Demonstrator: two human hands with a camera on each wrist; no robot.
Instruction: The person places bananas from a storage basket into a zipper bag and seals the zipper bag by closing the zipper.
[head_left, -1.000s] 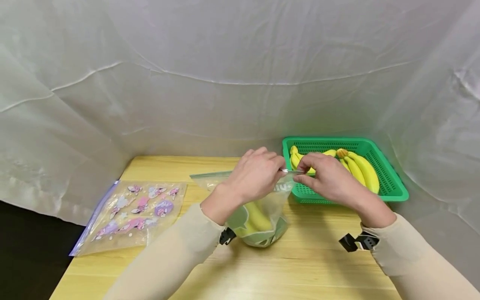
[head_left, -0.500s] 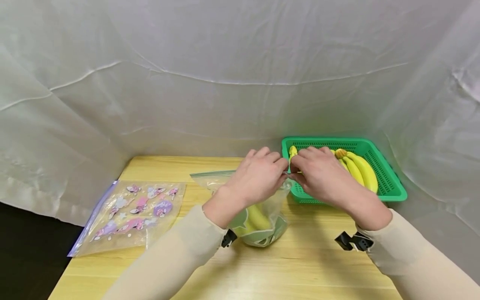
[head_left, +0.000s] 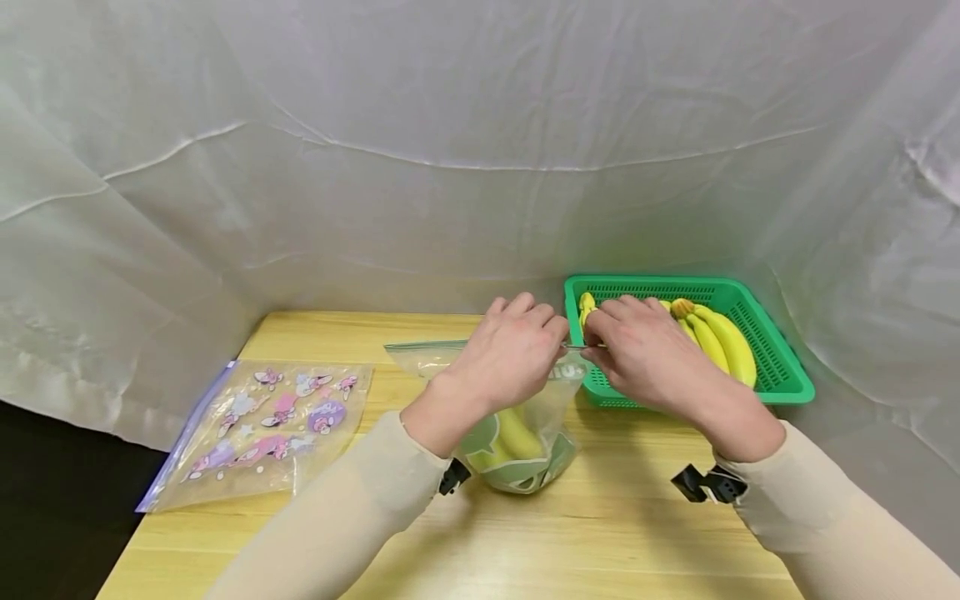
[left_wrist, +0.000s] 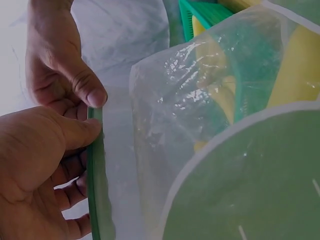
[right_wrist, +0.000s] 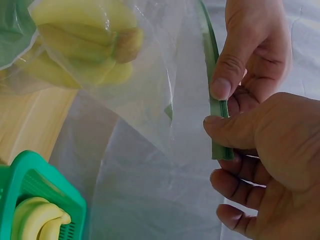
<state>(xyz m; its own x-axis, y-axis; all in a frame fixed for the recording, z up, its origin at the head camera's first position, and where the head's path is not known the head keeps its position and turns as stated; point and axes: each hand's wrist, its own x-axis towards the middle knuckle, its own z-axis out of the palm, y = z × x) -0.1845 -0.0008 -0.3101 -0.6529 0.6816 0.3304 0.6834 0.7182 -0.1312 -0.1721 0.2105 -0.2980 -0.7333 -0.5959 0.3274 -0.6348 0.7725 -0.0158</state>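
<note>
A clear zip bag [head_left: 551,400] with green print stands on the table, bananas [head_left: 516,433] inside it. My left hand [head_left: 506,354] pinches the green zip strip [left_wrist: 95,175] along the bag's top edge between thumb and fingers. Close beside it, my right hand [head_left: 648,346] pinches the strip near its right end. In the right wrist view the right thumb [right_wrist: 232,130] presses on the strip just short of its end, and the left thumb lies right next to it. The bag hangs from the strip below both hands.
A green basket [head_left: 783,367] holding more bananas [head_left: 723,337] stands at the back right, behind my right hand. On the left of the wooden table [head_left: 600,533] lies a flat clear bag [head_left: 277,425] with pink cartoon print and a purple zip. A pale cloth [head_left: 480,225] hangs around the table.
My right hand has moved left along the zip strip, close up to my left hand, and its grip there has changed from spread to pinched. The left hand has barely moved.
</note>
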